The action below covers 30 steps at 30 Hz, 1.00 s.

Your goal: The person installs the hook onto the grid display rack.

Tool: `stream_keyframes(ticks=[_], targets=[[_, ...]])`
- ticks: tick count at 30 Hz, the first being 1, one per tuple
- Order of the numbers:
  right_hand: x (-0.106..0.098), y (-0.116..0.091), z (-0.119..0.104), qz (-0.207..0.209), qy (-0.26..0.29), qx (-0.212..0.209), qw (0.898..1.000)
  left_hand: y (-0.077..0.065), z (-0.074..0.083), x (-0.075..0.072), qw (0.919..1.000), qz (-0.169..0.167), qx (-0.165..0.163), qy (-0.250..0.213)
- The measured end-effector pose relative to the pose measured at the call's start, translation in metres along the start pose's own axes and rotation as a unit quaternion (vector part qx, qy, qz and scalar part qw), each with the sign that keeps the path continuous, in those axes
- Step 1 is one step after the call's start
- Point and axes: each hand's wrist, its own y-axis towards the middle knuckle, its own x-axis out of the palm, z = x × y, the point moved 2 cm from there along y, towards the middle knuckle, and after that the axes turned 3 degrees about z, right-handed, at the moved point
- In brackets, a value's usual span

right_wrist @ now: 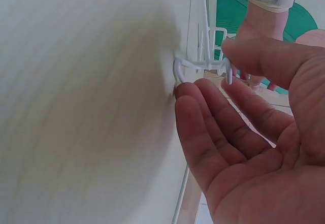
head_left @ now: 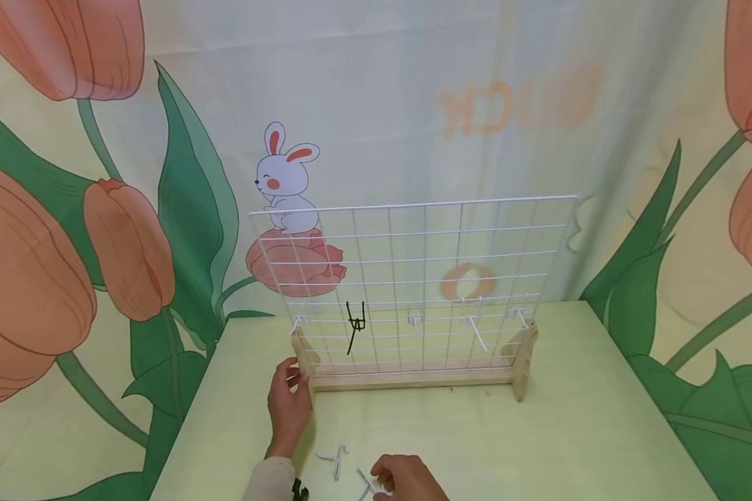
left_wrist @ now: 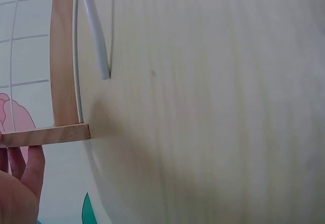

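A white wire grid panel (head_left: 407, 263) stands upright in a wooden base (head_left: 413, 381). At the base's left end, my left hand (head_left: 290, 403) grips the wooden foot (left_wrist: 45, 135); in the left wrist view its fingers lie against the wood. Near the front of the table, my right hand (head_left: 410, 479) pinches a white hook (right_wrist: 205, 65) by one end between thumb and finger. Another white hook (head_left: 336, 459) lies on the table between the hands. A black hook (head_left: 356, 324) hangs on the grid's left part.
Several white hooks hang along the grid's lower part, among them a long-armed one (head_left: 476, 332) right of centre. Small dark specks lie before the base. The yellowish table (head_left: 601, 417) backs onto a curtain printed with tulips and a rabbit (head_left: 283, 188).
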Motion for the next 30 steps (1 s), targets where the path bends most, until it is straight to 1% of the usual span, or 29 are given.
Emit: stream_keyframes(ticks=[7,9,13,15,18,23,30], targets=[[-0.002,-0.002,-0.001,0.005,-0.019,0.004,1.0,0.001,-0.002,0.001,0.9996,0.012,0.024,0.003],[-0.003,-0.003,-0.002,0.01,-0.02,0.004,1.0,0.001,-0.001,0.002,0.9996,0.013,0.025,0.005],[-0.007,-0.008,-0.002,0.019,-0.019,0.005,1.0,0.0,-0.001,0.002,0.9998,0.011,0.016,0.009],[-0.009,-0.009,-0.002,0.02,-0.014,0.009,1.0,-0.001,-0.001,0.002,0.9999,0.009,0.004,0.007],[-0.012,-0.009,0.0,0.031,-0.012,0.012,0.999,-0.001,-0.001,0.002,0.9999,0.01,-0.003,0.005],[-0.014,-0.004,0.003,0.06,-0.023,-0.011,0.998,-0.001,-0.002,0.002,0.9998,0.019,0.006,0.003],[-0.016,-0.002,0.004,0.07,-0.013,-0.021,0.997,-0.002,-0.001,0.004,0.9997,0.021,0.008,0.006]])
